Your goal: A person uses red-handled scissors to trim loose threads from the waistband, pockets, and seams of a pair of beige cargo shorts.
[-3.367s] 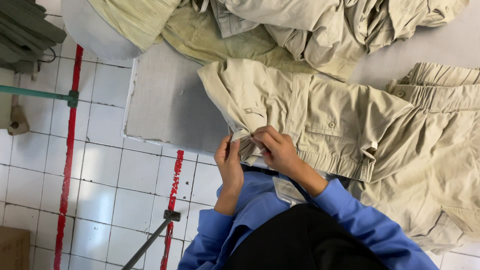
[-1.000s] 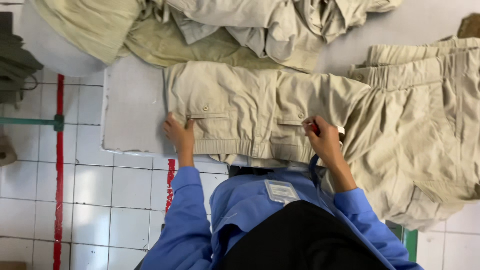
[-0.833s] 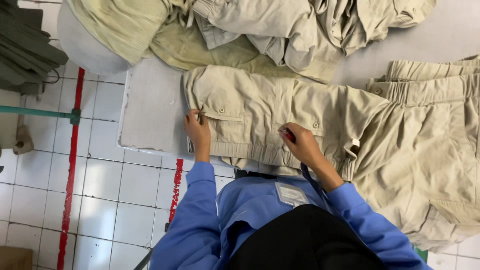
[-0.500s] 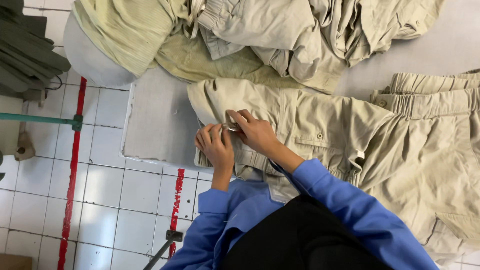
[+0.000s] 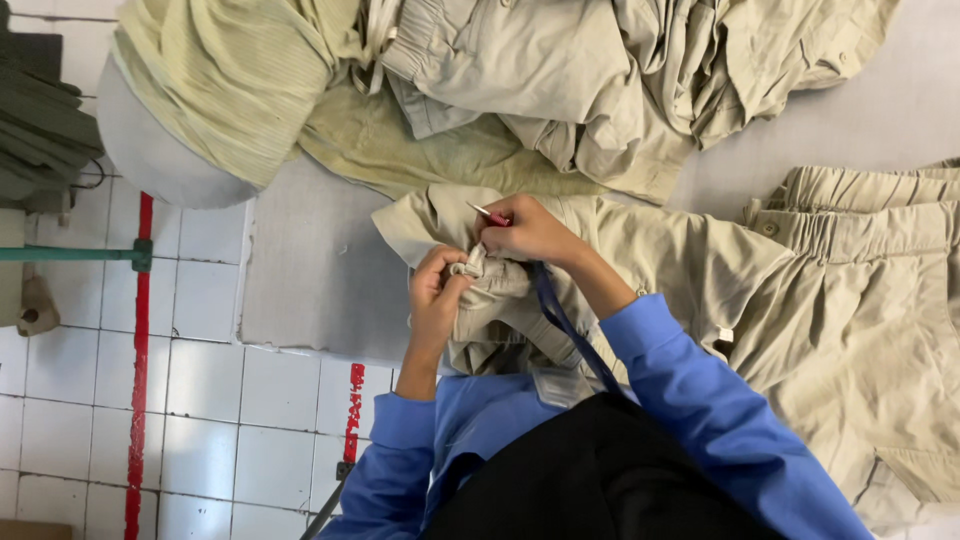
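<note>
A beige khaki garment lies on the grey table in front of me. My left hand pinches a bunched fold of this garment near its edge. My right hand sits just above that fold and holds a small red-handled cutting tool, its tip pointing left over the cloth. The two hands are close together, almost touching. Blue sleeves cover both arms.
A heap of beige garments fills the table's far side, with a pale green ribbed cloth at the left. More beige garments lie at the right. White floor tiles with a red line, a green bar and dark green cloth are on the left.
The hands were spread apart on the flat garment a second ago. They have come together at its left part, bunching the cloth, with the red tool now over the fold.
</note>
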